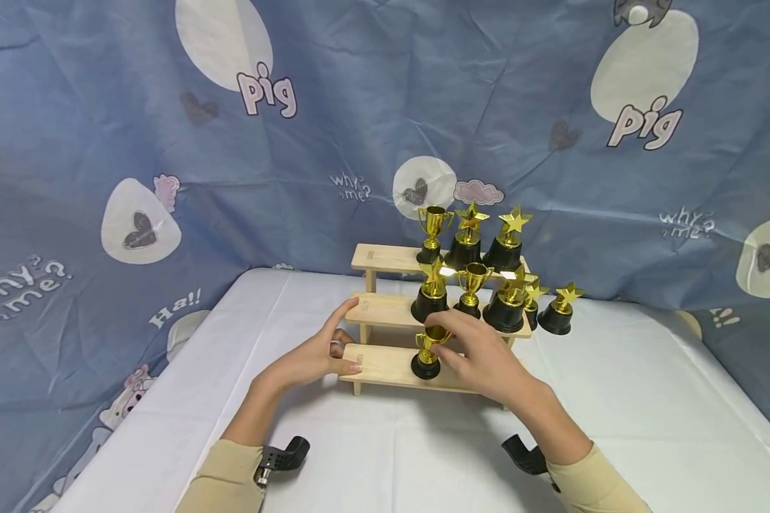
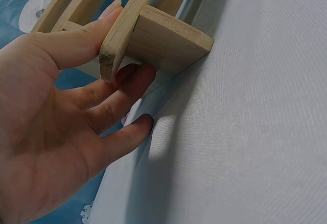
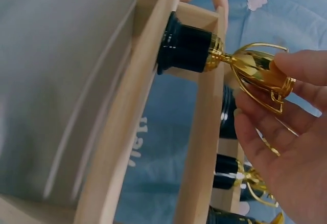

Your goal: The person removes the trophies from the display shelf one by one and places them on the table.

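A three-tier wooden display stand point(image 1: 385, 357) stands on the white-covered table. My left hand point(image 1: 309, 361) grips the left end of its lowest tier, thumb on top and fingers beneath the board in the left wrist view. On that same tier a small gold trophy cup point(image 1: 426, 365) with a black base stands upright. The fingers and thumb of my right hand point(image 1: 483, 358) pinch its gold bowl from the right. In the right wrist view the black base point(image 3: 186, 47) sits against the board, and the thumb lies over the bowl near the rim.
On the middle tier, a gold cup point(image 1: 470, 285) stands between two star trophies. The top tier holds another cup point(image 1: 433, 226) and two star trophies. Right of the stand, two star trophies, one partly hidden, the other point(image 1: 557, 315) in plain view. A patterned blue cloth point(image 1: 334, 128) hangs behind.
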Action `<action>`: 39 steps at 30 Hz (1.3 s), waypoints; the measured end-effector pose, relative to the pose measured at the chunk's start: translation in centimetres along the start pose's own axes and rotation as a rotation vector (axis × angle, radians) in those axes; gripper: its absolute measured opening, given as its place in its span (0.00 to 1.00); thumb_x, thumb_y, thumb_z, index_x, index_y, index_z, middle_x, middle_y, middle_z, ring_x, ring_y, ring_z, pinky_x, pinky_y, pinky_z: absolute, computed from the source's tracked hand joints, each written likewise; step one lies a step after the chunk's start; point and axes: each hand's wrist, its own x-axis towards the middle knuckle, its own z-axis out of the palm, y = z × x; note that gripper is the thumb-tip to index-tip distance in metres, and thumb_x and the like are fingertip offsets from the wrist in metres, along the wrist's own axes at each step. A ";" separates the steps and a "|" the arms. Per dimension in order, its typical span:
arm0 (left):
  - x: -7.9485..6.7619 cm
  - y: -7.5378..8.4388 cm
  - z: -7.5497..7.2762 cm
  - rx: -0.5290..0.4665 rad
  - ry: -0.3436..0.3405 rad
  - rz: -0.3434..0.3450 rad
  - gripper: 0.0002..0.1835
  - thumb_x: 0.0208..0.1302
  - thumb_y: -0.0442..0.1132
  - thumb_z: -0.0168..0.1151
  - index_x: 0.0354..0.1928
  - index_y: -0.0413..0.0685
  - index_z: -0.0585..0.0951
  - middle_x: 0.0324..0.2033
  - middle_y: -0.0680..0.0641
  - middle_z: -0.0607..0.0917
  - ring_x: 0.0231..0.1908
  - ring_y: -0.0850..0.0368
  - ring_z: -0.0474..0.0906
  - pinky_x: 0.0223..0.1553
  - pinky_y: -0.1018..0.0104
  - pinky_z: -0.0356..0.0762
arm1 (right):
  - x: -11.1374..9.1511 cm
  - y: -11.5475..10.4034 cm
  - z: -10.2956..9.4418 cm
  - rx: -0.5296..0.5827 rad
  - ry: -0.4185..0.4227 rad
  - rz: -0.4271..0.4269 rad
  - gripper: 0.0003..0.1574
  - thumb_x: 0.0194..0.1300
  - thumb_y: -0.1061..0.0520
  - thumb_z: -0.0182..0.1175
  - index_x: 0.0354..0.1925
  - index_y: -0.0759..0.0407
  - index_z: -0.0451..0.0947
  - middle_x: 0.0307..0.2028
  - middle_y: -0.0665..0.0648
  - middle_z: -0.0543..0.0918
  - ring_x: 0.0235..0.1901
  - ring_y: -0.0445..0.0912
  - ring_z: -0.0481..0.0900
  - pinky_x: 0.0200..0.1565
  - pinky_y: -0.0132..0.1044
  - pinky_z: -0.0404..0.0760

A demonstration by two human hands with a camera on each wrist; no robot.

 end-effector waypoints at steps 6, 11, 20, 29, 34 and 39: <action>0.1 0.0 0.0 0.004 0.000 0.004 0.61 0.57 0.37 0.74 0.73 0.91 0.39 0.37 0.46 0.68 0.32 0.55 0.62 0.40 0.61 0.67 | -0.3 0.1 -1.1 -0.008 -0.029 0.014 0.21 0.66 0.61 0.65 0.55 0.45 0.76 0.49 0.45 0.82 0.42 0.40 0.85 0.45 0.37 0.84; 0.0 -0.1 0.0 0.007 0.005 -0.003 0.61 0.57 0.38 0.74 0.73 0.91 0.39 0.38 0.46 0.68 0.32 0.55 0.63 0.40 0.60 0.67 | -0.2 0.3 -1.7 -0.054 -0.013 -0.011 0.19 0.64 0.62 0.64 0.51 0.44 0.77 0.46 0.42 0.81 0.45 0.38 0.81 0.46 0.40 0.83; 0.0 -0.1 0.0 -0.003 0.002 0.006 0.61 0.56 0.38 0.74 0.73 0.91 0.40 0.43 0.42 0.72 0.31 0.55 0.64 0.38 0.61 0.68 | -0.4 0.3 -3.0 -0.035 -0.036 0.064 0.19 0.62 0.63 0.63 0.51 0.47 0.78 0.52 0.49 0.82 0.52 0.44 0.80 0.48 0.47 0.83; 0.2 -0.3 0.0 -0.008 -0.002 0.010 0.60 0.57 0.39 0.74 0.73 0.91 0.40 0.41 0.44 0.70 0.31 0.56 0.64 0.37 0.63 0.68 | -0.7 1.1 -4.9 -0.078 -0.016 0.098 0.19 0.61 0.64 0.62 0.49 0.47 0.79 0.50 0.49 0.83 0.51 0.46 0.81 0.50 0.48 0.81; 0.2 -0.5 0.0 -0.001 0.001 0.010 0.60 0.57 0.39 0.74 0.73 0.92 0.39 0.41 0.43 0.70 0.31 0.55 0.64 0.38 0.62 0.68 | -1.0 1.4 -5.8 -0.094 -0.003 0.126 0.20 0.59 0.64 0.61 0.50 0.49 0.80 0.48 0.49 0.84 0.50 0.48 0.81 0.50 0.52 0.79; 0.2 -0.4 0.0 0.001 0.003 0.007 0.61 0.57 0.39 0.74 0.73 0.92 0.39 0.42 0.43 0.71 0.32 0.55 0.65 0.39 0.61 0.69 | -1.2 1.5 -6.4 -0.090 -0.019 0.145 0.21 0.59 0.64 0.60 0.50 0.49 0.80 0.49 0.51 0.85 0.52 0.49 0.81 0.51 0.52 0.79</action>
